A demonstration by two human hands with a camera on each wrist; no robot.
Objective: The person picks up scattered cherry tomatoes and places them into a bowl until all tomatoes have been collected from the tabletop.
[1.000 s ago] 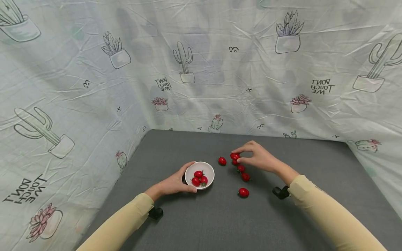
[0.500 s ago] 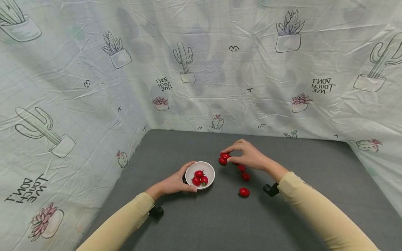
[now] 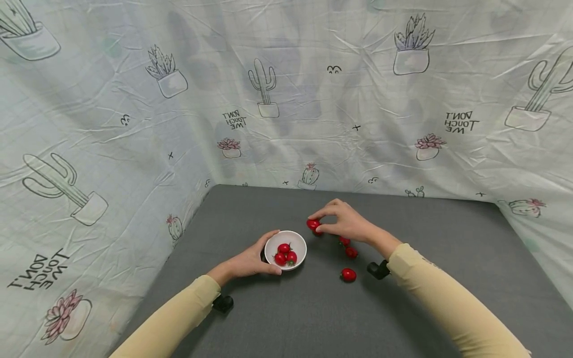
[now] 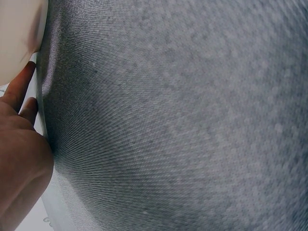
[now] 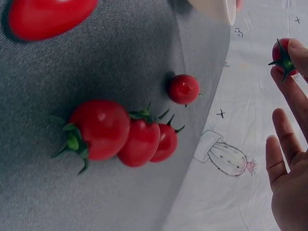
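My left hand (image 3: 248, 259) holds the white bowl (image 3: 299, 242) at its left side, thumb at the front and fingers behind. Several cherry tomatoes (image 3: 284, 248) lie in the bowl. To the right, my right hand (image 3: 346, 222) pinches a cherry tomato (image 3: 313, 224) between thumb and index finger, above the table. In the right wrist view, the green stalk of this pinched tomato (image 5: 283, 57) shows and the other fingers are spread. Just below it, a loose tomato (image 3: 317, 232) is partly hidden in the head view. The left wrist view catches only part of the bowl (image 4: 19, 38) and hand.
Right of the bowl, a row of tomatoes (image 3: 351, 252) sits on the grey table (image 3: 268, 318); the hand hides part of the row in the head view. Nearer the front lies a single tomato (image 3: 348, 275). A patterned curtain (image 3: 286, 124) encloses the back and sides.
My right hand has moved left with the pinched tomato, from above the row to above the loose tomato nearer the bowl. My left hand and the bowl stay in place.
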